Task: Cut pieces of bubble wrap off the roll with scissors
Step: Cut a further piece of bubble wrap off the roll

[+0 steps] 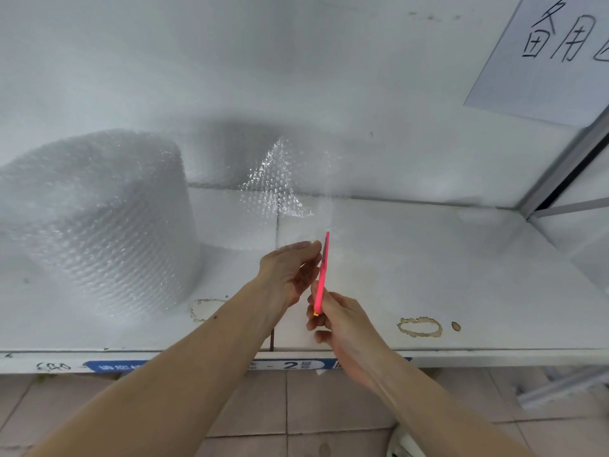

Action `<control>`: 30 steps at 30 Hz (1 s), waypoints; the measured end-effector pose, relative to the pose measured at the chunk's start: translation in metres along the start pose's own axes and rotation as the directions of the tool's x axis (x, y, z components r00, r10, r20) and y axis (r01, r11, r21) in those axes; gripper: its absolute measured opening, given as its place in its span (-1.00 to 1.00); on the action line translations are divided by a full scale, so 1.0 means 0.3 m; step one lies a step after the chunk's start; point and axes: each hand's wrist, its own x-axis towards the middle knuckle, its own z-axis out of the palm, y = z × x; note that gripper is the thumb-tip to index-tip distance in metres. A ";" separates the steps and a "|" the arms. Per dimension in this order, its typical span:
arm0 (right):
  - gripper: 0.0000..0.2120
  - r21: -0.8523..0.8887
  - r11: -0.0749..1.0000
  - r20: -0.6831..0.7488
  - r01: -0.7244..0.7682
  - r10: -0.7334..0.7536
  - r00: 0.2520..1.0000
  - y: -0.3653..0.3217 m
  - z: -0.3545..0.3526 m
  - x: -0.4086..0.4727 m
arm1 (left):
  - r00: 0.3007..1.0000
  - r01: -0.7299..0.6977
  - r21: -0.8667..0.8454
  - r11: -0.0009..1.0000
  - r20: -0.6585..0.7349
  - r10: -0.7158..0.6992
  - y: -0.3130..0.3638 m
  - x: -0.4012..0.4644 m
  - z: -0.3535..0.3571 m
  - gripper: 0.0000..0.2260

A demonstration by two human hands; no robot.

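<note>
1 bubble wrap roll (99,222), 1 pink cutter (322,275) in R hand (342,321).

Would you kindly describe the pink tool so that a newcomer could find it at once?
On the white shelf, right of the big bubble wrap roll, two hands meet. The right hand grips a slim pink tool pointing upward beside the left hand. It is the only brightly coloured thing there.
</note>
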 end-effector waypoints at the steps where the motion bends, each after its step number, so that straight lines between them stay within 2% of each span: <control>1: -0.62 0.001 1.000 -0.004 0.002 -0.002 1.000 0.001 0.000 0.000 | 1.000 0.000 0.004 1.000 -0.002 0.000 0.001 0.002 -0.001 -0.72; 12: -0.64 0.011 1.000 0.013 0.012 -0.012 1.000 -0.001 0.013 -0.007 | 1.000 0.004 0.015 1.000 -0.026 -0.004 0.000 0.001 0.008 -0.90; 23: -0.67 0.031 0.999 0.006 0.028 -0.029 1.000 -0.015 0.011 -0.002 | 1.000 -0.001 0.018 1.000 -0.012 0.001 -0.010 -0.002 0.012 -0.92; 30: -0.61 0.045 0.999 0.013 0.020 -0.020 1.000 -0.024 0.004 0.003 | 1.000 -0.008 0.011 1.000 -0.001 0.008 -0.013 -0.008 0.012 -0.90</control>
